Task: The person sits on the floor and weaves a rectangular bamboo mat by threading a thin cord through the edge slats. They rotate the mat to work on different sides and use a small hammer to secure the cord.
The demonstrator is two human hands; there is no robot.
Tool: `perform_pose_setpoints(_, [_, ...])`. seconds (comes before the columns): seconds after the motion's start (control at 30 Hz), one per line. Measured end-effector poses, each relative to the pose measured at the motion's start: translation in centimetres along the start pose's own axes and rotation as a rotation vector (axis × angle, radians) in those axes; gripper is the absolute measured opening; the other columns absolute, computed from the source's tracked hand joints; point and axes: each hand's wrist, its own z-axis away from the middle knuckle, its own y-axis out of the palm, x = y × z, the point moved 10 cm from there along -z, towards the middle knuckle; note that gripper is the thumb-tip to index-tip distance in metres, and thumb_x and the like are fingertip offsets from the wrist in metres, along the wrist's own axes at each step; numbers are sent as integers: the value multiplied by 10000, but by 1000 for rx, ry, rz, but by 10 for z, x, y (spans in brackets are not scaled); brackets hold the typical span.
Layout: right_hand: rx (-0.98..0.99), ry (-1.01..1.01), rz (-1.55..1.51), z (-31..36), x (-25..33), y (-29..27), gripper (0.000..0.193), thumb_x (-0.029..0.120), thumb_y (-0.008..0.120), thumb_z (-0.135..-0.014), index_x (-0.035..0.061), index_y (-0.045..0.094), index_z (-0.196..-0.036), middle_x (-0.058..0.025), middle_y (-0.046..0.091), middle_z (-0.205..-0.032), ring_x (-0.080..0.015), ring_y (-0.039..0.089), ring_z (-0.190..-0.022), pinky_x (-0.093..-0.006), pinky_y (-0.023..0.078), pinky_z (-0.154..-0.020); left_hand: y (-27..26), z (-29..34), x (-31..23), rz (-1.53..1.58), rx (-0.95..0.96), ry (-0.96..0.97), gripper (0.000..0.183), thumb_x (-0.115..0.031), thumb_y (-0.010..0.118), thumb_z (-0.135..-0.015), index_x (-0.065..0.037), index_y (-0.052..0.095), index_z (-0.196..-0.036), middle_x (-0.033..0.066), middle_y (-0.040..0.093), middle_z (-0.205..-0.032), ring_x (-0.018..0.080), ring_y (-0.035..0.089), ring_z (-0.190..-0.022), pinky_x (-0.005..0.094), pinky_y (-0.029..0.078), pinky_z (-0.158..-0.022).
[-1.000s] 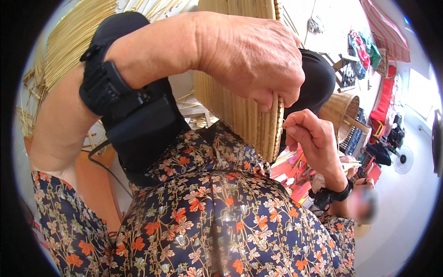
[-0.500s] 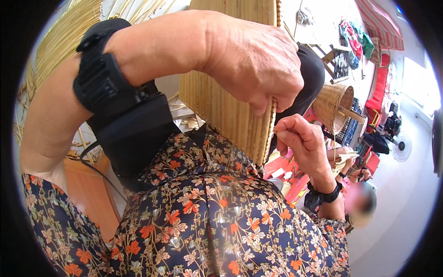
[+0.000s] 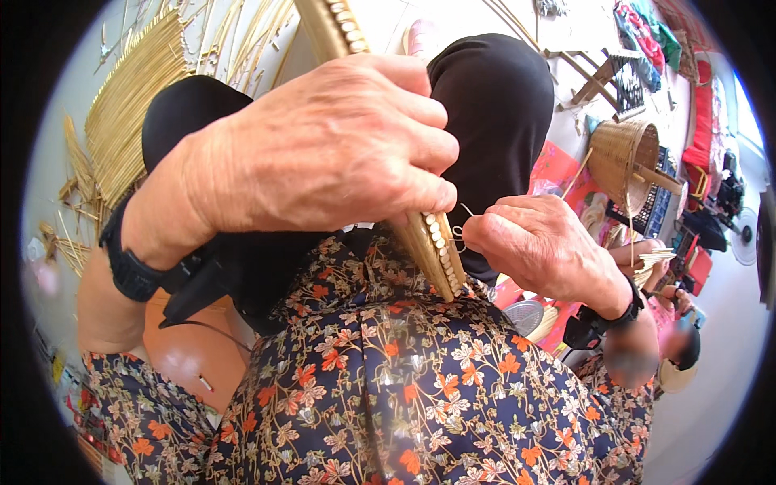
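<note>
At left, a fan-like straw-coloured slatted mat (image 3: 137, 109) lies beyond the left hand (image 3: 331, 149), which is clamped around a flat tan slatted panel (image 3: 430, 259) with pale rounded ends. The panel's long edge slants from upper left to lower right; its lower stretch lies left of the right hand (image 3: 541, 246), just beside those fingertips, pinched together on a fine pale looped thread (image 3: 458, 234).
</note>
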Motion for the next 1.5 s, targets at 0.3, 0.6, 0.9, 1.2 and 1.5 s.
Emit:
perform_pose_setpoints(0.3, [41, -84, 121, -3, 8, 5, 215, 65, 708, -819, 60, 537, -949, -60, 525, -755, -271, 619, -681, -417, 520, -587, -3, 13, -6, -12, -12, -107, 209, -169, 783, -799, -162, 768, -1007, -33, 681, -874, 181, 663, -821, 357, 533, -851])
perform_pose_setpoints(0.6, [-195, 194, -260, 14, -20, -36, 82, 14, 727, -976, 48, 667, -1020, -98, 711, -832, -294, 730, -727, -376, 554, -635, -16, 32, -3, -18, -55, -158, 230, -195, 817, -776, -162, 785, -1002, -26, 683, -849, 180, 649, -759, 344, 522, -811])
perform_pose_setpoints(0.9, [-266, 118, -315, 1, -16, 6, 260, -44, 766, -915, 0, 751, -1171, -91, 691, -782, -268, 716, -655, -370, 529, -571, -25, 32, 8, 17, -48, -207, 224, -212, 826, -792, -160, 799, -1009, -26, 701, -853, 180, 663, -742, 344, 523, -798])
perform_pose_setpoints(1.2, [-211, 95, -312, 1, -6, 8, 371, -47, 780, -827, 13, 710, -1186, -105, 641, -793, -316, 691, -686, -415, 534, -575, -29, 35, 8, 15, -34, -221, 230, -230, 842, -806, -170, 805, -1025, -28, 711, -852, 170, 680, -757, 336, 521, -803])
perform_pose_setpoints(1.5, [-194, 112, -347, 0, -6, 6, 378, -27, 800, -818, 23, 694, -1177, -114, 663, -840, -344, 712, -738, -432, 570, -613, -29, 34, 9, 10, -51, -203, 225, -248, 828, -816, -170, 804, -1026, -28, 709, -849, 169, 677, -749, 333, 518, -791])
